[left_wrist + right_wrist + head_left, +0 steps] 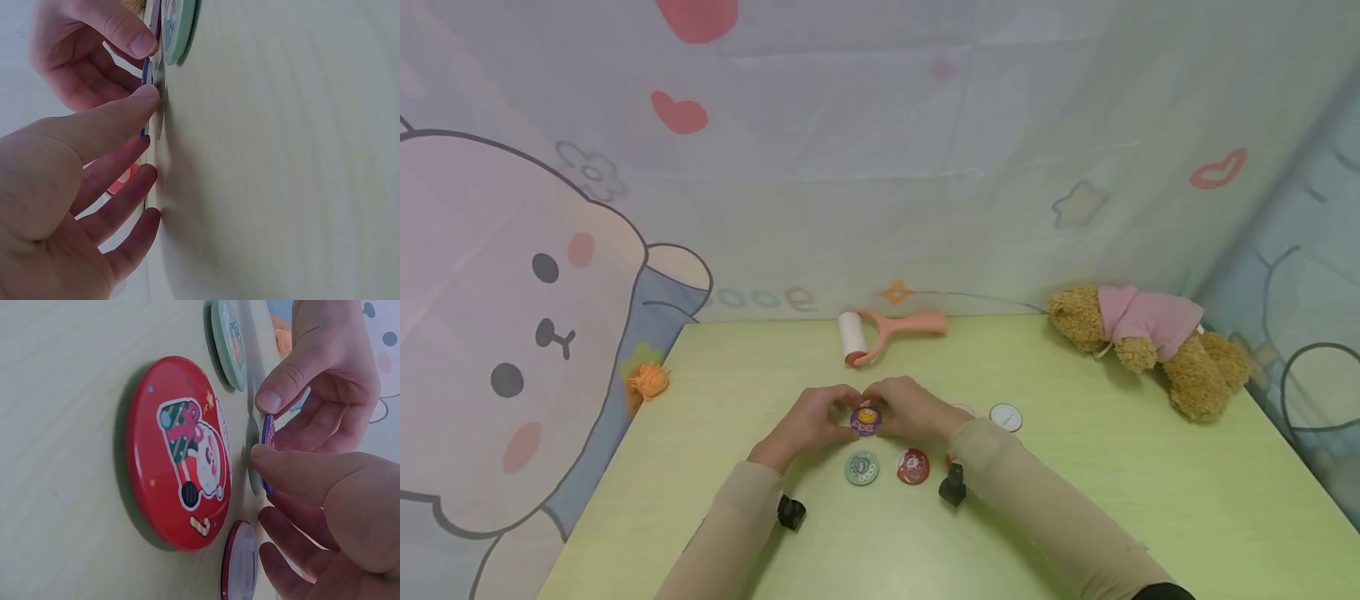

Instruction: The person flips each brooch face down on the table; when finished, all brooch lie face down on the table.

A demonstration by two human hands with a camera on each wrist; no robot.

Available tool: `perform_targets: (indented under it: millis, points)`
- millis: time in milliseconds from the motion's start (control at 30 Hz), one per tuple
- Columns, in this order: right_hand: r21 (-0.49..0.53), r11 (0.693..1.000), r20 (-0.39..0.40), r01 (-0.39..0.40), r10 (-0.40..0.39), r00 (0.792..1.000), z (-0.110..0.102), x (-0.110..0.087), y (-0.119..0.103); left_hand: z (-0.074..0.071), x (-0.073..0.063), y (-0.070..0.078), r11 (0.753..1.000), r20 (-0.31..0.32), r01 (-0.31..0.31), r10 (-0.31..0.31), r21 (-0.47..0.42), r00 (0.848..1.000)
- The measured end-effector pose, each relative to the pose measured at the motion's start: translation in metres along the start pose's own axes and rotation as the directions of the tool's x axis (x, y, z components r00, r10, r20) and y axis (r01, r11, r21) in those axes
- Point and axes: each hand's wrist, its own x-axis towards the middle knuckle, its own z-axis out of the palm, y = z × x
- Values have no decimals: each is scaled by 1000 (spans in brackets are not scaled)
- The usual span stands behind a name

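Both hands hold a small round purple badge with a yellow picture (866,420), seen edge-on in the wrist views. My left hand (812,419) pinches its left side between thumb and fingers. My right hand (913,407) pinches the right side, its thumb (287,464) along the near edge. Held low, the badge is close over the table. On the near side lie a mint-green badge (862,468) and a red badge (913,467) with a cartoon figure and gift box (178,453). An orange-red badge (950,461) is mostly hidden by the right wrist.
Right of the hands lies a white-faced disc (1005,417); another pale disc (962,409) shows partly behind the right wrist. A pink-handled lint roller (910,324) is at the back. A teddy bear (1150,342) lies far right, an orange toy (649,381) at the left edge.
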Motion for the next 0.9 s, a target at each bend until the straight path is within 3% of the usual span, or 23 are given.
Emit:
perform_targets:
  millis: [367,667,900]
  points:
    - [155,988,-47,-2,9,999,-5,-2,-1,-2,-3,-2,992,-20,40,-43,-119,999]
    - [101,995,-78,25,-17,997,-4,-3,3,-4,-5,0,982,-31,75,-81,-173,996]
    - [92,993,-101,69,-60,993,-4,-7,6,-4,-6,0,977,-52,45,-57,-207,997]
